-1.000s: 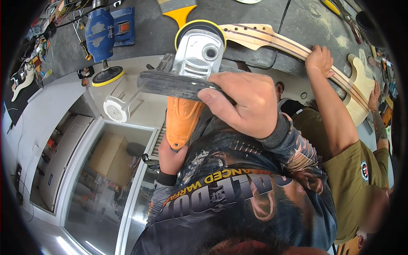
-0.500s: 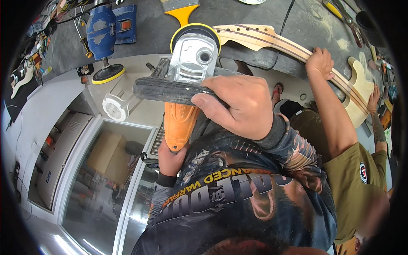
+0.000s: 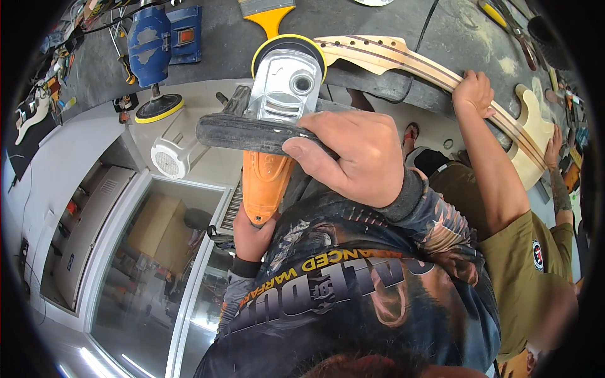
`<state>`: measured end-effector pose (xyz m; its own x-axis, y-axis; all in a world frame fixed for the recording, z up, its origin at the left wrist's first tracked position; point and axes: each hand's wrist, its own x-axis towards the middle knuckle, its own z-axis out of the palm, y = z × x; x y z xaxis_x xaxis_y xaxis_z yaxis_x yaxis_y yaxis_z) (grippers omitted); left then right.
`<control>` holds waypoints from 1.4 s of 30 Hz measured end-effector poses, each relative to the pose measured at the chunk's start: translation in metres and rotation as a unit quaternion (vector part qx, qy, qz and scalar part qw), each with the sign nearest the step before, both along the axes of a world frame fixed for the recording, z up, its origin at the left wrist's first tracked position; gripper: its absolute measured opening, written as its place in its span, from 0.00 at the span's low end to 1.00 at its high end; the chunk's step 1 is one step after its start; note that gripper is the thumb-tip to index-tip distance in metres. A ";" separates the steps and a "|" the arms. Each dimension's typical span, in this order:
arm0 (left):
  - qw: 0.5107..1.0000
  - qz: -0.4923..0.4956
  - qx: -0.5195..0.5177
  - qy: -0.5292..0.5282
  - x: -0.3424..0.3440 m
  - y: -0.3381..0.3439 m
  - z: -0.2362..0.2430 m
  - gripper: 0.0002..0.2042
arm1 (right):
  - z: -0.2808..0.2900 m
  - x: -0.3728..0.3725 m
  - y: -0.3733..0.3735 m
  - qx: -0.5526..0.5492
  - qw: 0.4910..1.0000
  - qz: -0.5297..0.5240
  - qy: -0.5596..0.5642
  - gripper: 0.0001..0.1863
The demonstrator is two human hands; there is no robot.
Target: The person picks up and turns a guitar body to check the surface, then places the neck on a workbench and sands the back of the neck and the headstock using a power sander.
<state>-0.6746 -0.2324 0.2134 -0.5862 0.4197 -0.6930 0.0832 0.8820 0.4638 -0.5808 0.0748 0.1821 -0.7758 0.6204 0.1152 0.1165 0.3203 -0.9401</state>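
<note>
In front of my chest is an orange power sander (image 3: pixel 268 189) with a silver metal head, a black loop handle (image 3: pixel 236 132) and a round, yellow-edged pad (image 3: pixel 320 47). My right hand (image 3: pixel 362 154) is closed around the right part of the handle. Below, my left hand (image 3: pixel 253 238) wraps the sander's rear end, its fingers mostly hidden behind the tool. Beside the pad lies the headstock of a pale wooden guitar (image 3: pixel 372 53); whether pad and wood touch I cannot tell. A co-worker's hand (image 3: pixel 474 94) grips the neck, and the other rests at the body.
The grey workbench (image 3: pixel 220 38) runs across the far side. On it are a yellow-handled brush (image 3: pixel 268 19) and pliers (image 3: pixel 495 12). At the left hangs a blue power tool (image 3: pixel 150 47) with a round pad. A co-worker in an olive shirt (image 3: pixel 517 271) stands close on my right.
</note>
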 end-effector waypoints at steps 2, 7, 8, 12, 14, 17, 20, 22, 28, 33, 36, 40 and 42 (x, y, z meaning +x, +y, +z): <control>1.000 -0.003 -0.001 0.005 0.001 0.004 0.005 0.22 | 0.002 0.002 0.004 -0.008 1.000 -0.008 0.001 0.14; 1.000 -0.017 0.018 0.003 0.004 0.005 -0.005 0.22 | -0.004 0.005 0.004 0.010 0.999 -0.039 0.006 0.14; 1.000 -0.012 0.020 0.006 0.005 0.005 -0.004 0.22 | -0.002 0.004 0.005 0.011 0.999 -0.035 -0.001 0.15; 1.000 -0.003 0.013 0.008 0.004 -0.001 -0.001 0.22 | 0.000 0.004 0.004 0.006 1.000 -0.006 -0.015 0.15; 1.000 -0.009 0.008 0.012 0.003 0.001 0.000 0.22 | 0.001 0.004 0.004 0.004 1.000 -0.009 -0.015 0.15; 1.000 -0.020 0.004 0.014 0.003 0.007 0.000 0.22 | -0.001 0.006 0.006 0.001 1.000 -0.022 -0.010 0.15; 1.000 -0.028 0.009 0.010 0.005 0.011 -0.004 0.22 | -0.002 0.011 0.012 0.003 0.999 -0.037 -0.012 0.15; 0.999 -0.031 0.011 0.010 0.006 0.014 -0.005 0.22 | -0.002 0.013 0.015 0.004 0.999 -0.041 -0.016 0.15; 0.999 -0.031 0.023 0.013 0.003 0.018 -0.004 0.21 | -0.002 0.014 0.015 -0.001 0.999 -0.040 -0.009 0.14; 0.999 -0.045 0.019 0.004 0.004 0.020 -0.004 0.21 | -0.004 0.017 0.017 0.004 0.998 -0.059 0.002 0.14; 0.999 -0.028 0.017 0.012 0.004 0.022 -0.002 0.21 | -0.004 0.015 0.016 0.004 0.999 -0.049 -0.001 0.14; 0.999 -0.027 0.027 0.019 0.003 0.026 0.001 0.19 | -0.004 0.015 0.014 -0.002 0.999 -0.044 0.002 0.14; 0.999 -0.030 0.020 0.017 0.004 0.024 0.000 0.19 | -0.003 0.017 0.015 -0.003 0.999 -0.048 -0.009 0.15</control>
<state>-0.6710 -0.2083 0.2135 -0.5829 0.4816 -0.6545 0.1515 0.8557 0.4947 -0.5635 0.0897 0.1794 -0.7143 0.6930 0.0980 0.1633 0.3012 -0.9395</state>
